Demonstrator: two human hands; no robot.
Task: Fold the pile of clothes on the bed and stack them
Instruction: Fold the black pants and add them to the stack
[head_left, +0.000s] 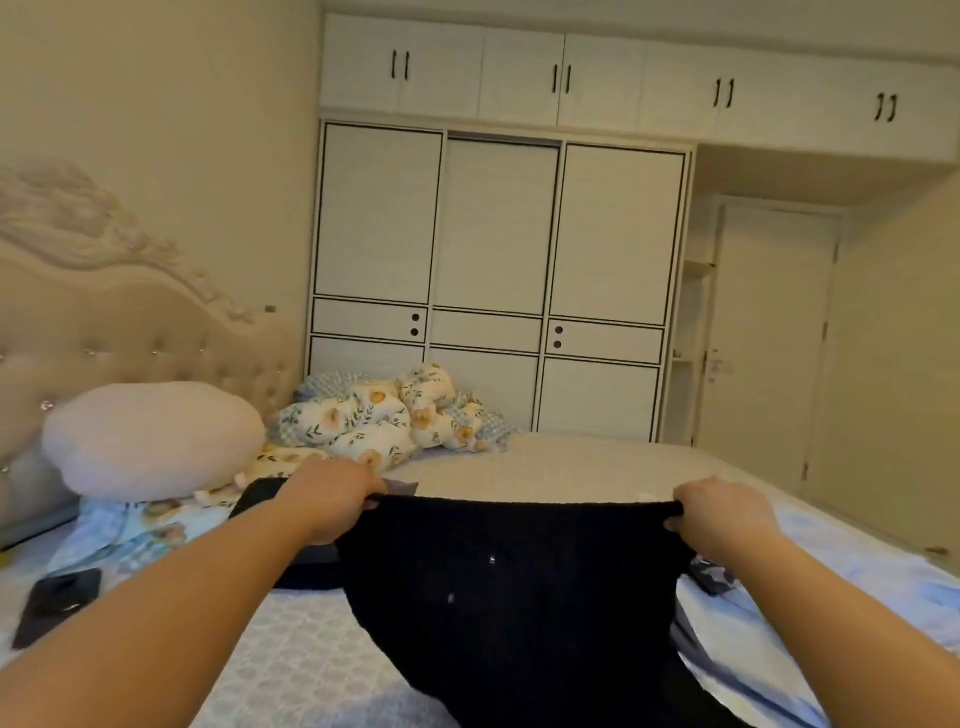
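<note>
A dark navy knit garment (519, 587) hangs in front of me over the bed (571, 467). Its top edge is stretched level between my two hands. My left hand (332, 499) pinches the left corner of that edge. My right hand (719, 512) pinches the right corner. The cloth drops down out of the bottom of the view, so its lower part is hidden. Another dark piece of clothing (270, 506) lies flat on the bed behind my left wrist. A small dark item (714, 574) lies on the bed under my right forearm.
A round pink pillow (150, 436) leans on the tufted headboard (130, 332). A crumpled floral quilt (389, 415) is heaped at the far side. A dark flat object (60, 603) lies at the left. A white wardrobe (493, 280) and a door (769, 353) stand beyond.
</note>
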